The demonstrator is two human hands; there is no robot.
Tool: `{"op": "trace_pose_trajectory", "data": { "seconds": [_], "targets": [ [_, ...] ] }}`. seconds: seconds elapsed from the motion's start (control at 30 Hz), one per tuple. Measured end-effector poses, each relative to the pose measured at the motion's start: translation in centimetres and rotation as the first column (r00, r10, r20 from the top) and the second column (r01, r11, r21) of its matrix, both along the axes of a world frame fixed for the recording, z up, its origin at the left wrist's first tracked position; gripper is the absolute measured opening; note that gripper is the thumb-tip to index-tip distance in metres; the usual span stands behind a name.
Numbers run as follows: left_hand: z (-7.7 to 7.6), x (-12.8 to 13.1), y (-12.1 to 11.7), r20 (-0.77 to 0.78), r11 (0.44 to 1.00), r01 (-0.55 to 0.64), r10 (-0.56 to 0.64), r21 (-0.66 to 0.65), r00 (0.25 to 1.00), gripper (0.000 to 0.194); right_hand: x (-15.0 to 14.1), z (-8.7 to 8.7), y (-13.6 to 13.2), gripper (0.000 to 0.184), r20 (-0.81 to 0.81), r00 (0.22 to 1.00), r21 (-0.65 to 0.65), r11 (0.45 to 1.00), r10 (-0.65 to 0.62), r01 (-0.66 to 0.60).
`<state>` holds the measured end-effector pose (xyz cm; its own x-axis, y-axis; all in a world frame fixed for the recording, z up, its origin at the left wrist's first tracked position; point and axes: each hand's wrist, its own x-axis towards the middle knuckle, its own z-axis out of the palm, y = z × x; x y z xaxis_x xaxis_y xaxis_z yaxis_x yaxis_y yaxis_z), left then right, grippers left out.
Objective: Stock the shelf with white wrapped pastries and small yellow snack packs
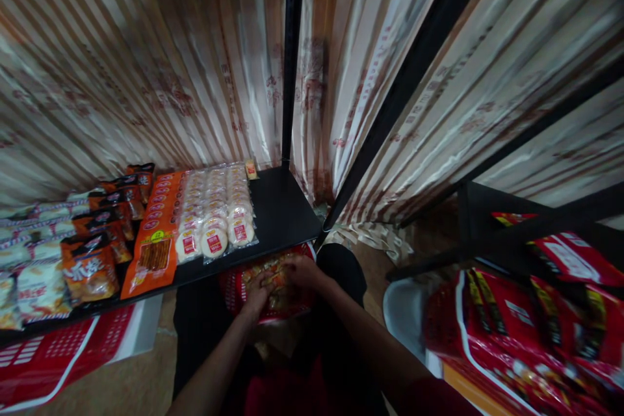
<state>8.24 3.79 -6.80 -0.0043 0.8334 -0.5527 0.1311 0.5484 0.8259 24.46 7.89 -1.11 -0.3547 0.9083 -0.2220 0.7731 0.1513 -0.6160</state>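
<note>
Both hands are down inside a red plastic basket (235,290) between my knees, partly under the shelf's front edge. Small yellowish clear-wrapped packets (277,277) fill the part of the basket that shows. My left hand (259,294) rests on these packets at the basket's left side, fingers slightly apart. On the right, my right hand (299,270) reaches in with its fingers curled down among the packets. Whatever lies in those fingers is too dim and blurred to make out.
A black shelf (287,208) carries rows of round wrapped crackers (214,240), an orange flat pack (153,234) and orange snack bags (90,266). Black posts (292,65) rise before the curtain. At right stand a pale stool (404,312) and red packs (517,312).
</note>
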Motion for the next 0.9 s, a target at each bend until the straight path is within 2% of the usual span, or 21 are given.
{"op": "trace_pose_trajectory", "data": {
  "seconds": [0.1,0.27,0.47,0.57,0.7,0.8,0.9],
  "targets": [
    [0.7,0.3,-0.2,0.125,1.000,0.008,-0.004,-0.030,0.992,0.022,0.4,1.1,0.3,0.041,-0.020,1.000,0.003,1.000,-0.006,0.006],
    [2.1,1.3,-0.4,0.160,1.000,0.029,-0.029,0.004,0.987,0.021,0.6,2.6,0.8,0.039,-0.067,0.996,0.003,0.998,-0.058,0.059],
    [3.8,2.0,-0.2,0.204,0.989,0.092,-0.114,0.111,0.972,0.036,0.7,4.4,1.4,0.028,-0.173,0.981,0.029,0.995,-0.087,0.094],
    [4.7,2.4,0.2,0.216,0.983,0.059,-0.096,0.172,0.972,0.044,0.7,4.5,2.0,0.024,-0.266,0.958,0.089,0.987,-0.102,0.130],
    [5.8,3.0,1.0,0.277,0.967,-0.053,-0.019,0.250,0.961,0.046,0.4,4.0,2.8,0.024,-0.449,0.873,0.148,0.948,-0.191,0.284],
    [6.5,3.2,1.7,0.310,0.953,-0.123,0.032,0.276,0.950,0.045,0.1,3.6,3.1,0.027,-0.583,0.769,0.137,0.902,-0.262,0.411],
    [6.8,3.2,2.5,0.287,0.946,-0.144,0.057,0.292,0.956,0.042,-0.1,3.3,3.1,0.030,-0.644,0.695,0.122,0.854,-0.320,0.507]
  ]
}}
